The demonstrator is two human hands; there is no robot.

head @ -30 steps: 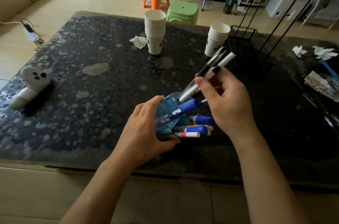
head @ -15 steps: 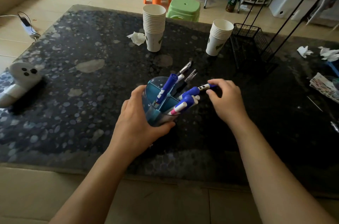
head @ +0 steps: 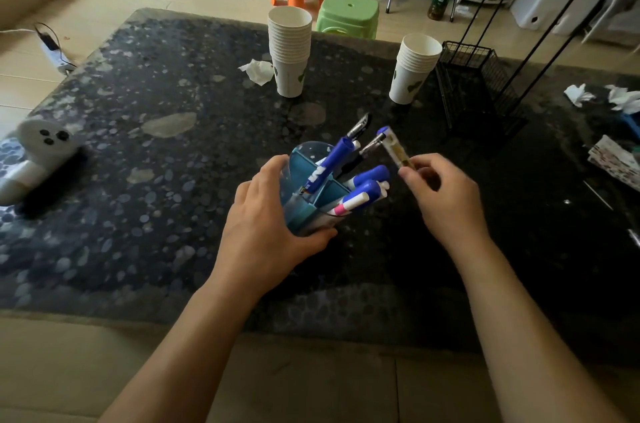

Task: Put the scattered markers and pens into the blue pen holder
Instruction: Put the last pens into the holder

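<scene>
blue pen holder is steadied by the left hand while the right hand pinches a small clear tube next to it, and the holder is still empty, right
Not quite. The blue pen holder is not empty: the head view shows several markers and pens standing in it. The rest holds: the left hand grips the holder and the right hand pinches a small clear tube beside it.

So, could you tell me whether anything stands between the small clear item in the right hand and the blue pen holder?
Partly. The right hand pinches the clear item just right of the blue pen holder, gripped by the left hand. The markers and pens already inside lean toward it, crowding that side of the opening.
</scene>
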